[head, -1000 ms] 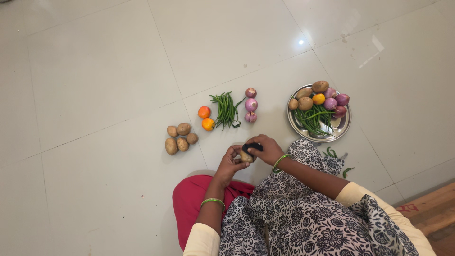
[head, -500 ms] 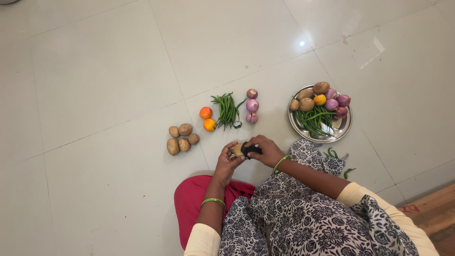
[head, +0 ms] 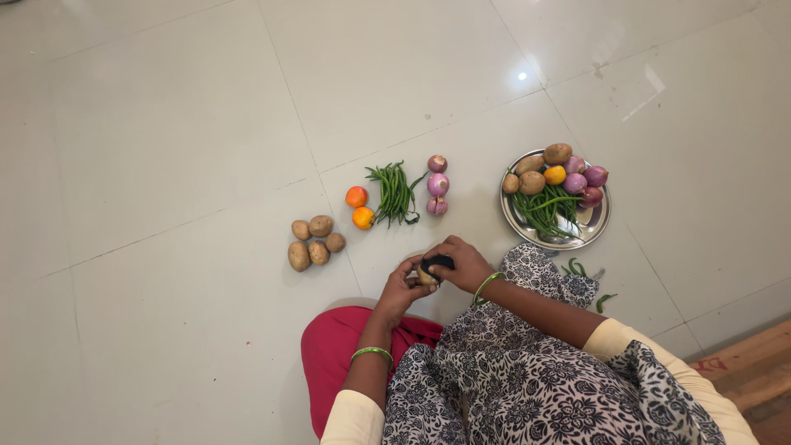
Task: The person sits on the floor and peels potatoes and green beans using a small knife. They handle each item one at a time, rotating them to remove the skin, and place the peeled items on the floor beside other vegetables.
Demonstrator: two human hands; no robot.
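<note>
The pale tiled floor (head: pixel 165 124) takes up nearly everything here, and the person sits on it in a black-and-white flowered dress (head: pixel 527 387) over a red garment (head: pixel 338 363). Taking the round steel plate (head: pixel 587 224) as the marker: it lies on the floor up and to the right of the person's hands, and it is piled with long green beans (head: pixel 545 208), purple onions (head: pixel 583 181), a few potatoes (head: pixel 544 166) and one orange fruit (head: pixel 554 175). Well to the left of the plate a bundle of loose green beans (head: pixel 394 191) lies on the tile, with three purple onions (head: pixel 437 184) in a short column between that bundle and the plate. Farther left of the plate, just past the bundle, sit two orange fruits (head: pixel 360 207), and farther left again a cluster of five potatoes (head: pixel 314 240). A few stray beans (head: pixel 577 269) lie just below the plate, beside the dress. Below and left of the plate, the two hands meet close together: the left hand (head: pixel 399 288) is curled around a single potato (head: pixel 426 275), fingers wrapped about it, and the right hand (head: pixel 463 262) is closed over a small dark tool (head: pixel 438 262) pressed against that potato. Each wrist wears a green bangle (head: pixel 486 285).
</note>
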